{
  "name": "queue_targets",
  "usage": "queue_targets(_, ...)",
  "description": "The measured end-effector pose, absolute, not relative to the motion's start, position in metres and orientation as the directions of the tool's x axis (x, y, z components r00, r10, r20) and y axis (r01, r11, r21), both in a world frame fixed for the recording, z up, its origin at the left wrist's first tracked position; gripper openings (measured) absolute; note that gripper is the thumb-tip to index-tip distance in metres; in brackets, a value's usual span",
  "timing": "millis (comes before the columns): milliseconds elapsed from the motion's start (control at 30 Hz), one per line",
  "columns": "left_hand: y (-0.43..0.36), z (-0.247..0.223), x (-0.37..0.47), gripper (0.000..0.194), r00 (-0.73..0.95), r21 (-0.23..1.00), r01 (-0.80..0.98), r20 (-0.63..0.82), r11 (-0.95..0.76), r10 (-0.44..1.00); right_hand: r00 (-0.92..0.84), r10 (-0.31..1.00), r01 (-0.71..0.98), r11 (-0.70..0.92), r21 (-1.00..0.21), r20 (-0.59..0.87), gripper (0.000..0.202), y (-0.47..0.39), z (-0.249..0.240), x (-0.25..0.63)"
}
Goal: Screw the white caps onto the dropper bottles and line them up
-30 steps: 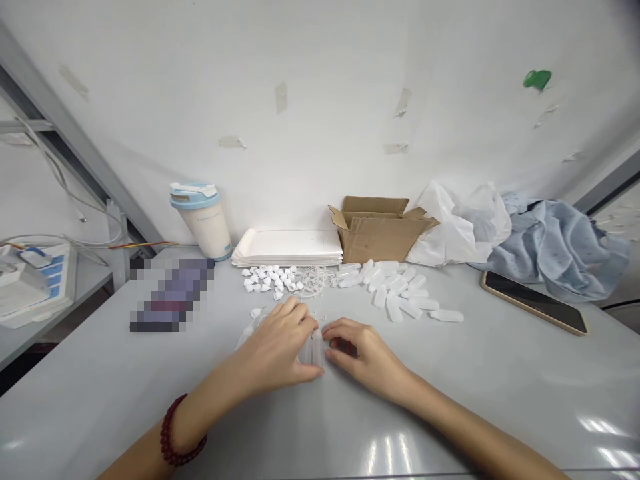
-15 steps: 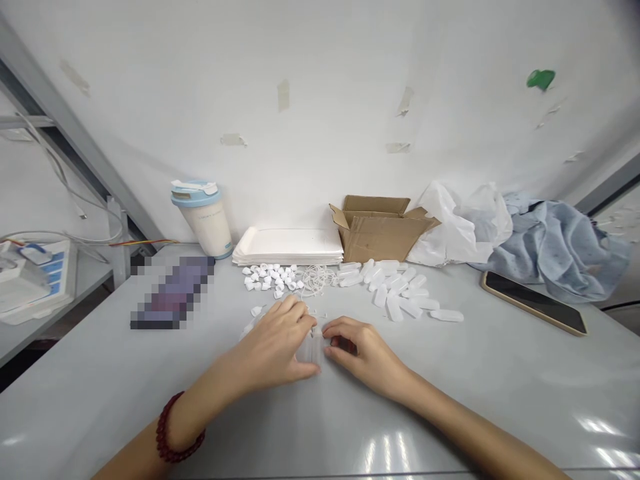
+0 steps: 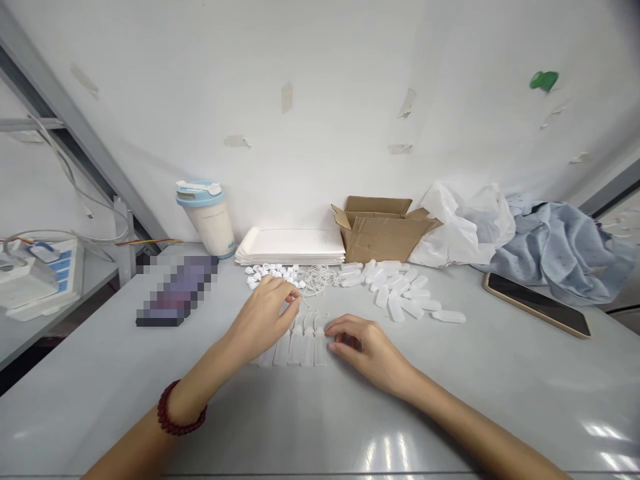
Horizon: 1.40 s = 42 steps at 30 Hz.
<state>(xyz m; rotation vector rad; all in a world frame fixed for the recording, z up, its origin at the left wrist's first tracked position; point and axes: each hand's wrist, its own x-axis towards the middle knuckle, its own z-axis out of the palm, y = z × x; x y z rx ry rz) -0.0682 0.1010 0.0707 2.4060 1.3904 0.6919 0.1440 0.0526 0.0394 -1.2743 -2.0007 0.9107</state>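
Note:
Several clear plastic tubes [image 3: 295, 349] lie side by side in a row on the grey table, with white caps at their far ends and thin looped cords [image 3: 309, 323] beyond the caps. My left hand [image 3: 265, 313] hovers over the left part of this row, close to a heap of small white caps [image 3: 257, 274]. Its fingers are bent, thumb and index apart, and nothing shows between them. At the row's right end, my right hand [image 3: 367, 350] rests with curved fingers parted, the fingertips beside the last tube. The left end of the row is partly hidden by my left hand.
Behind lie a tangle of white cords [image 3: 320, 277] and loose translucent tubes [image 3: 397, 288]. Along the wall stand a cup [image 3: 210, 217], stacked white sheets [image 3: 295, 247], a cardboard box [image 3: 390, 238], a plastic bag [image 3: 460, 220] and blue cloth [image 3: 565, 247]. A phone [image 3: 537, 305] lies right.
My left hand has lifted off the tubes and moved away and to the left, uncovering the row and its cords. My right hand has stayed nearly in place.

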Motion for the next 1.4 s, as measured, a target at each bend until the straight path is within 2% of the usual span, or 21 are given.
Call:
queue_targets(200, 0.108, 0.064, -0.07, 0.022, 0.419, 0.418, 0.768, 0.246, -0.486, 0.874, -0.281, 0.93, 0.559, 0.358, -0.748, 0.236, 0.016, 0.064, 0.044, 0.16)
queue_targets(367, 0.114, 0.055, -0.073, 0.028, 0.473, 0.409, 0.751, 0.216, -0.519, 0.854, -0.183, 0.883, 0.679, 0.432, -0.593, 0.433, 0.017, 0.08, 0.037, 0.18)
queue_targets(467, 0.117, 0.052, -0.073, 0.03, 0.493, 0.396, 0.739, 0.234, -0.546, 0.838, -0.16, 0.853, 0.738, 0.437, -0.514, 0.497, 0.025, 0.09, 0.029, 0.189)
queue_targets(700, 0.12, 0.049, -0.066, 0.03, 0.628, 0.32, 0.677, 0.219, -0.663, 0.747, -0.286, 0.784, 0.839, 0.483, -0.25, 0.552, 0.025, 0.11, 0.019, 0.204)
queue_targets(900, 0.122, 0.049, -0.061, 0.033, 0.676, 0.337, 0.646, 0.165, -0.685, 0.719, -0.435, 0.798, 0.86, 0.506, -0.069, 0.417, 0.025, 0.111, 0.022, 0.199)
queue_targets(1033, 0.122, 0.051, -0.061, 0.031, 0.626, 0.46, 0.607, 0.225, -0.648, 0.746, -0.459, 0.82, 0.872, 0.49, -0.004, 0.341, 0.035, 0.108, 0.019, 0.189)
queue_targets(1100, 0.122, 0.054, -0.061, 0.031, 0.545, 0.596, 0.571, 0.24, -0.565, 0.804, -0.449, 0.833, 0.883, 0.47, 0.015, 0.322, 0.04, 0.108, 0.016, 0.187)
queue_targets(1167, 0.123, 0.059, -0.061, 0.031, 0.446, 0.76, 0.501, 0.183, -0.414, 0.876, -0.437, 0.838, 0.892, 0.45, 0.039, 0.327, 0.042, 0.11, 0.013, 0.187)
queue_targets(1267, 0.124, 0.065, -0.06, 0.032, 0.348, 0.949, 0.291, 0.015, -0.123, 0.937, -0.437, 0.827, 0.894, 0.441, 0.074, 0.353, 0.042, 0.115, 0.009, 0.19)
queue_targets(1333, 0.126, 0.066, -0.06, 0.033, 0.354, 0.995, 0.091, -0.068, 0.038, 0.933, -0.441, 0.817, 0.893, 0.442, 0.089, 0.37, 0.041, 0.117, 0.009, 0.191)
queue_targets(1400, 0.126, 0.067, -0.06, 0.031, 0.388, 0.989, -0.069, -0.096, 0.133, 0.916, -0.447, 0.807, 0.89, 0.444, 0.102, 0.386, 0.041, 0.117, 0.01, 0.19)
